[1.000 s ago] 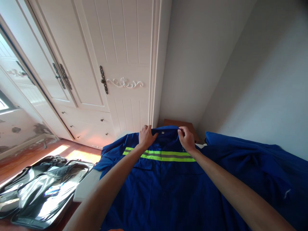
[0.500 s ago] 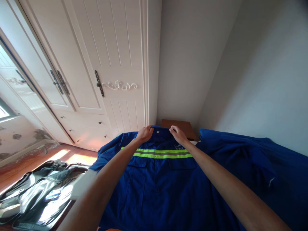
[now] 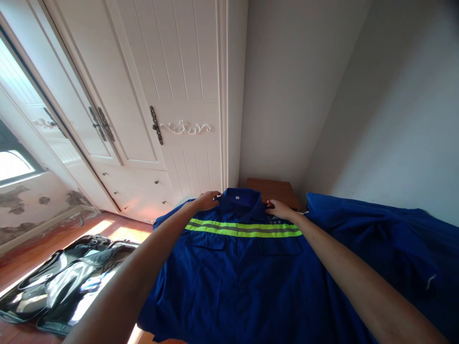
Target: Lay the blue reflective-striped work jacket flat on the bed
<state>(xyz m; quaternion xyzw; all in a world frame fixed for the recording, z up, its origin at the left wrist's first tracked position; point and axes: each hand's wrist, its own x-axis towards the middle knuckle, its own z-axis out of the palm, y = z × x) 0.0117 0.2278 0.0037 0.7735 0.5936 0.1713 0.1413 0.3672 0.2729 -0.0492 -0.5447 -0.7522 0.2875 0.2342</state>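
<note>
A blue work jacket (image 3: pixel 229 272) lies spread out, front side up, with a yellow-green reflective stripe (image 3: pixel 247 230) across its chest. Its collar (image 3: pixel 240 197) stands up at the far end with a small white label inside. My left hand (image 3: pixel 207 200) is closed on the shoulder cloth to the left of the collar. On the opposite shoulder, my right hand (image 3: pixel 280 210) pinches the fabric close to the white lettering on the chest. My forearms cover part of both sleeves.
More blue fabric (image 3: pixel 366 229) lies to the right, along the wall. Behind the collar is a brown wooden surface (image 3: pixel 274 188). A white wardrobe (image 3: pixel 186 172) stands ahead on the left. An open suitcase (image 3: pixel 60 282) with things inside rests on the wooden floor.
Both hands have let go of the collar and moved apart, out to the shoulders. The collar now shows fully between them. The view has turned slightly left.
</note>
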